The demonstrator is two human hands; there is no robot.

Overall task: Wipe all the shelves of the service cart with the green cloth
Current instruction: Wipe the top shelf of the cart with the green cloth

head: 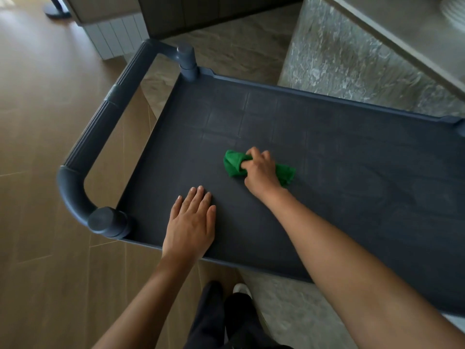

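green cloth [232,165] bunched, long axis left-right

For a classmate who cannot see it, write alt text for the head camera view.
A person's right hand grips a bunched green cloth on the service cart's dark top shelf, while the left hand rests flat near the shelf's front edge.

Left hand [190,222] flat, right hand [259,172] curled tight

Soft light is lying on a wood-plank floor [37,127] that is meeting stone-patterned tiles [234,49], with a marbled grey counter [347,66] standing at right and white panelling [113,34] beyond.
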